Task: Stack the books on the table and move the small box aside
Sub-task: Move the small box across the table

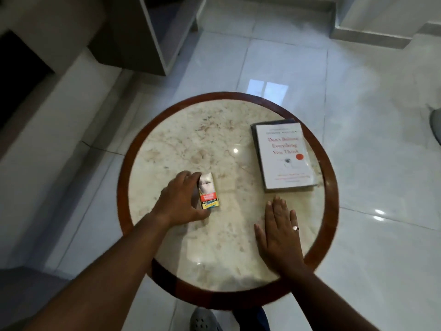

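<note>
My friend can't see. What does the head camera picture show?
A person's left hand grips a small box on a round marble table. Their right hand rests flat near stacked books.

Home: tiled floor (358, 91), side table (238, 96)

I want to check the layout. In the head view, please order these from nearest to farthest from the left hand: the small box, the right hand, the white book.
1. small box: held in the left hand, on the left part of the table.
2. right hand: flat on the table, near edge.
3. white book: right side, on top of a darker book.
</note>
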Demonstrator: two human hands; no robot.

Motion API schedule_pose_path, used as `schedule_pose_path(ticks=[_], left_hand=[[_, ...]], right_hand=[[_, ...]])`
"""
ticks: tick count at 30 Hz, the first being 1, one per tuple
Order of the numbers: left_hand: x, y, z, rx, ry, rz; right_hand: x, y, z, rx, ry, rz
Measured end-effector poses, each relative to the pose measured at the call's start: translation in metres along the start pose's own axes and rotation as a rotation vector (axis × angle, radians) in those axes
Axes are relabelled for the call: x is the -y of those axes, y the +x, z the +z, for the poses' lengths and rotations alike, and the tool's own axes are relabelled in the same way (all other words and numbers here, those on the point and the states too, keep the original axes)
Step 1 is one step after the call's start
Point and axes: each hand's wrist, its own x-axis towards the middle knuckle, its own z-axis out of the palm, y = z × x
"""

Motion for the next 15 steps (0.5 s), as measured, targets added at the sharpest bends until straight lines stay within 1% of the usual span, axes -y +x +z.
schedule_pose_path(ticks=[2,5,9,15], left_hand=[[0.027,0.016,-0.021,0.02,0.07,-0.056],[0.057,0.038,-0.042,0.1,0.169,-0.109],[0.083,0.05,-0.048,0.166,0.225,-0.101],[0.099,0.045,-0.045,0.155,0.228,-0.078]], right_hand=[[0.017,0.005,0.006,0.01,-0.009,-0.006],[0.023,0.011,0.011,0.05,-0.088,-0.027],[0.022,0.013,0.013,0.037,-0.117,-0.035],[0.022,0.013,0.011,0.057,-0.131,-0.024]])
